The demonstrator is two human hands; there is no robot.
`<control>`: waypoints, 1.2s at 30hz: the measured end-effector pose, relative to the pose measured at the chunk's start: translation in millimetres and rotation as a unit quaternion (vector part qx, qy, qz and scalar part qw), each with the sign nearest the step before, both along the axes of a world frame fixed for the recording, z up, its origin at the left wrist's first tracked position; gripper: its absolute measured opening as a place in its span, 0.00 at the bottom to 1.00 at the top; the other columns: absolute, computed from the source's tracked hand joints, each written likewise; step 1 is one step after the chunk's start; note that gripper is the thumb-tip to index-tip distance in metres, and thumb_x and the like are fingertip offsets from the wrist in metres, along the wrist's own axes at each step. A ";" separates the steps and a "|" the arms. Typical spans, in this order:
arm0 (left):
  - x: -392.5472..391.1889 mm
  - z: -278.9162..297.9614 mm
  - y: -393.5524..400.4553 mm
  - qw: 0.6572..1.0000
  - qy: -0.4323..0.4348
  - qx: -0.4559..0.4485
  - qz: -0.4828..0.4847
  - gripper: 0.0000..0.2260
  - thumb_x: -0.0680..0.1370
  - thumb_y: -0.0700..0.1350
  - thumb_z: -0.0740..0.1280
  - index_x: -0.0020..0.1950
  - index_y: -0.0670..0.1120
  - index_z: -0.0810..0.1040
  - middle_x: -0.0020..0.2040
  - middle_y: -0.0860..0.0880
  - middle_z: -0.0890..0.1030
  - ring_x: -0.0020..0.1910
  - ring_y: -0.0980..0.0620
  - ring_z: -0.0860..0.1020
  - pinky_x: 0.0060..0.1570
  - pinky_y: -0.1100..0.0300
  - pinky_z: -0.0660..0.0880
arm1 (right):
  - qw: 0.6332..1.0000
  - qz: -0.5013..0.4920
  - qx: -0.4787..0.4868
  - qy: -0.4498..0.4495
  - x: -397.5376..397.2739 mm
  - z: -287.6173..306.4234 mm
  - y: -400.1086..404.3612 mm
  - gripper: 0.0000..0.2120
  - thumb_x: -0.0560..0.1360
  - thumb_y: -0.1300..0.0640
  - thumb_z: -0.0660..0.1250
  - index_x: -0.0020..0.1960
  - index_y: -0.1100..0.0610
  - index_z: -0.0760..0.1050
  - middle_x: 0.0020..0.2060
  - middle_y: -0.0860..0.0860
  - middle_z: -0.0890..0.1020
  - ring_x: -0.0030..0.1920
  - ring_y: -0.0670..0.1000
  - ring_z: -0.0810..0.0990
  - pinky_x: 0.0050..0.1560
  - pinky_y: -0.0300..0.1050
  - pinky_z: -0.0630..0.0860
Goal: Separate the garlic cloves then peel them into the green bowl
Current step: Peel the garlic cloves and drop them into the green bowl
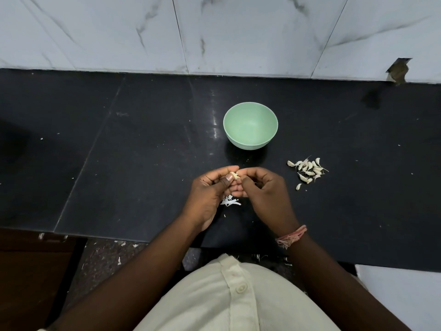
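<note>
Shirt fills the near edge of view; forearms reach out from it over the bench. Thread band on right wrist.

Left hand and right hand meet above the bench front. Both grips clamped on one clove: left thumb and fingers pinch it, right fingertips close on its far end. Skin looks partly lifted; too small to say how much remains.

Bowl stands beyond the hands, well apart, upright. No cloves visible inside. Pile of unpeeled cloves lies right of the hands, apart from the bowl. Peel scraps on the bench under the left hand.

Judgement: first peeling in hand, task early.

Risks:
- Clove is small and slick once bare; a hard pull could shoot it out of the pinch onto the bench or floor.
- Hands work short of the bowl, so a release here misses it.
- Skin may fall in with the clove if carried over together.
- A sweep of the right wrist could scatter the pile.
</note>
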State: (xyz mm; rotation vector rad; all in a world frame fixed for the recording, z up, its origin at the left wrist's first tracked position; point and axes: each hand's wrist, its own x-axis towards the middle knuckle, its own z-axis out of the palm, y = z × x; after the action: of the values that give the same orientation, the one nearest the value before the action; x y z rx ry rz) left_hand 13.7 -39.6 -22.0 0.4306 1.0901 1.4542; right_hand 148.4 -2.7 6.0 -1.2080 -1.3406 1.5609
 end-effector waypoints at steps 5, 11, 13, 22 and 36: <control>-0.9 -4.9 -0.1 1.000 -0.006 0.000 -0.001 0.11 0.78 0.34 0.66 0.59 0.38 0.83 0.48 0.35 0.84 0.44 0.45 0.83 0.50 0.56 0.83 | 1.000 0.006 0.015 -0.007 -0.9 -7.1 1.8 0.04 0.78 0.69 0.69 0.52 0.67 0.81 0.41 0.60 0.87 0.40 0.58 0.88 0.45 0.49 0.86; -0.4 -2.3 -1.5 1.000 -0.019 -0.015 -0.015 0.12 0.80 0.33 0.65 0.61 0.36 0.80 0.49 0.36 0.84 0.43 0.46 0.84 0.54 0.55 0.82 | 0.999 -0.004 0.025 -0.032 -0.5 -10.9 5.5 0.06 0.79 0.70 0.67 0.48 0.65 0.83 0.39 0.59 0.86 0.36 0.52 0.84 0.40 0.45 0.84; -0.3 -1.3 -1.5 0.999 -0.014 -0.022 -0.022 0.12 0.80 0.33 0.65 0.63 0.35 0.80 0.53 0.36 0.84 0.45 0.49 0.83 0.52 0.60 0.82 | 0.993 -0.009 0.075 -0.093 -1.1 -14.9 5.5 0.07 0.79 0.67 0.67 0.47 0.60 0.82 0.38 0.52 0.86 0.35 0.47 0.82 0.39 0.44 0.82; 2.8 5.0 -1.4 0.999 -0.022 -0.035 -0.023 0.16 0.74 0.34 0.70 0.62 0.34 0.80 0.57 0.35 0.82 0.52 0.47 0.83 0.54 0.61 0.81 | 0.954 0.018 0.210 -0.212 -3.4 -23.4 2.0 0.04 0.79 0.64 0.65 0.48 0.58 0.77 0.44 0.49 0.81 0.46 0.46 0.78 0.48 0.39 0.72; -0.7 5.9 -7.9 0.997 -0.052 -0.058 -0.025 0.15 0.77 0.29 0.67 0.63 0.37 0.78 0.50 0.39 0.85 0.45 0.49 0.85 0.52 0.58 0.82 | 0.978 -0.079 0.119 -0.151 -3.8 -24.6 16.6 0.05 0.81 0.62 0.66 0.49 0.56 0.78 0.40 0.50 0.84 0.40 0.48 0.84 0.42 0.44 0.82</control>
State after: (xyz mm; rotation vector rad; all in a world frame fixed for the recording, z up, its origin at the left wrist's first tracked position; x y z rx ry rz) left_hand 13.0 -47.5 -16.1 0.2951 1.0673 1.3477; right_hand 144.6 13.8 -18.5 -1.3983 -1.5329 1.1007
